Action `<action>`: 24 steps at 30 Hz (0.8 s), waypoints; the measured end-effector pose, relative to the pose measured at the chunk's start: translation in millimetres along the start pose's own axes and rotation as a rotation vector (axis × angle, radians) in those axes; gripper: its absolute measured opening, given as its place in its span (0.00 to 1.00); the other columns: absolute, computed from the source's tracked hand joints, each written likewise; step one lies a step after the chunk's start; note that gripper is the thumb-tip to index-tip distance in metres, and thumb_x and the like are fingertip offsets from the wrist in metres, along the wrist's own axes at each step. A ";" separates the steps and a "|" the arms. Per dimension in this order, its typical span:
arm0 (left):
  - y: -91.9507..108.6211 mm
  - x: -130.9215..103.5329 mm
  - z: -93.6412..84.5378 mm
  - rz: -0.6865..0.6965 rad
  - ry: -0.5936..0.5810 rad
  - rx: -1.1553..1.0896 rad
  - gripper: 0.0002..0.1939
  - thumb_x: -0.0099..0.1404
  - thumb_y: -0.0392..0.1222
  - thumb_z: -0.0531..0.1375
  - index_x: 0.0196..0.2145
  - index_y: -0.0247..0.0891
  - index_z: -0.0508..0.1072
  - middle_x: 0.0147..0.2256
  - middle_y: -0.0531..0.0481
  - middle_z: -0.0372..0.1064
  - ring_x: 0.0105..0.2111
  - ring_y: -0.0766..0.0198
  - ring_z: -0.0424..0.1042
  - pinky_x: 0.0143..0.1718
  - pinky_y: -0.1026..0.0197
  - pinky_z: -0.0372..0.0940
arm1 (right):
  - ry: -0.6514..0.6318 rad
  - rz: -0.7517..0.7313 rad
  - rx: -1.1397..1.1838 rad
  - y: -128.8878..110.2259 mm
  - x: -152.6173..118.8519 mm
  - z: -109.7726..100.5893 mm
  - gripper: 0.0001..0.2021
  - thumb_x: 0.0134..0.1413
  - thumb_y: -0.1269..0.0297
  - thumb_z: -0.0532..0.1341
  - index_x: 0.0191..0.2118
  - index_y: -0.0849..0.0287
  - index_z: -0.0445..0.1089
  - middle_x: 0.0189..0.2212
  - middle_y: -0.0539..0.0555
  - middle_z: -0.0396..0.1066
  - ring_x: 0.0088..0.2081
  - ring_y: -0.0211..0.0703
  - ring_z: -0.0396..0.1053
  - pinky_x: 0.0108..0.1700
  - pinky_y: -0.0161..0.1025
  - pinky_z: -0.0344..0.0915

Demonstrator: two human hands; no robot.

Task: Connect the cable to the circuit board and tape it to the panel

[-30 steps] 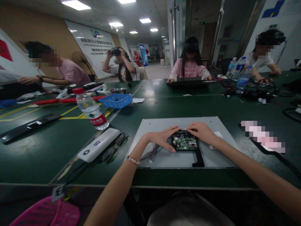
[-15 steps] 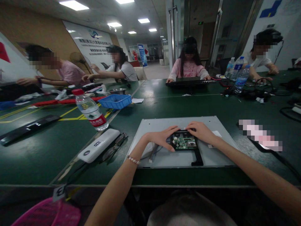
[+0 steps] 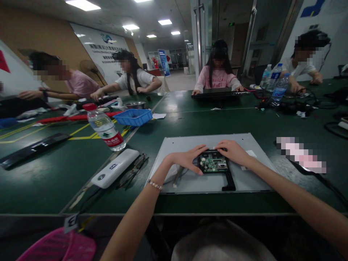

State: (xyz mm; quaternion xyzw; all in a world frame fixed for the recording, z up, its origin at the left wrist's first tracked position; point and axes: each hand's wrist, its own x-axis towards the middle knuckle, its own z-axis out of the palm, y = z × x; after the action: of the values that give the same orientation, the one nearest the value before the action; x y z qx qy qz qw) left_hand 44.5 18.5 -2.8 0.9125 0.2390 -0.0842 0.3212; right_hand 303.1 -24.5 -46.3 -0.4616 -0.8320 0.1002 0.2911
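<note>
A green circuit board (image 3: 214, 164) sits in a black plastic frame (image 3: 230, 181), which lies on a flat grey metal panel (image 3: 255, 181) at the table's near edge. My left hand (image 3: 187, 160) holds the frame's left side, thumb at its lower left corner and fingers reaching to its top edge. Fingers bent, my right hand (image 3: 233, 151) grips the frame's top right corner. The fingertips of both hands almost meet at the top edge. Thin wires (image 3: 178, 177) come out beneath my left wrist. A white label (image 3: 250, 154) on the panel is partly behind my right hand.
Left of the panel lie glasses (image 3: 133, 170), a white power bank (image 3: 115, 168) and a water bottle (image 3: 106, 128). Beyond is a blue tray (image 3: 133, 117). A cabled phone-like object (image 3: 301, 156) lies right. Several people sit around the green table (image 3: 179, 125).
My hands and the frame stay almost still. At the far left, a co-worker in white has lowered and shifted their arms over the table. The view has tilted slightly.
</note>
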 end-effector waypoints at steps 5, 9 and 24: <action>-2.8 1.6 1.4 0.012 0.000 0.010 0.63 0.48 0.67 0.64 0.67 0.42 0.30 0.67 0.42 0.19 0.67 0.47 0.27 0.65 0.46 0.34 | -0.018 -0.011 -0.012 -1.2 -1.4 -3.6 0.12 0.58 0.70 0.56 0.42 0.58 0.76 0.41 0.56 0.75 0.42 0.46 0.71 0.47 0.43 0.65; -1.5 2.0 1.0 0.002 -0.001 0.005 0.64 0.47 0.67 0.65 0.67 0.39 0.31 0.67 0.40 0.19 0.66 0.46 0.27 0.65 0.46 0.34 | -0.005 -0.003 0.018 0.4 -3.3 -3.4 0.12 0.58 0.71 0.56 0.42 0.58 0.76 0.41 0.56 0.75 0.43 0.45 0.71 0.48 0.43 0.65; -4.9 3.3 2.1 0.044 0.019 0.034 0.61 0.50 0.65 0.64 0.67 0.40 0.31 0.67 0.40 0.21 0.67 0.47 0.27 0.65 0.46 0.35 | -0.002 0.027 0.004 1.5 -5.8 -7.6 0.13 0.59 0.68 0.55 0.44 0.56 0.75 0.44 0.56 0.75 0.47 0.48 0.71 0.51 0.46 0.65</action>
State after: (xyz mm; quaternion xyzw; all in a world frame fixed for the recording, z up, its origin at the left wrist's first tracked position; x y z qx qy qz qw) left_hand 45.0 21.7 -8.2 0.9236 0.2203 -0.0724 0.3052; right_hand 310.9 -29.2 -43.1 -0.4722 -0.8257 0.1063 0.2897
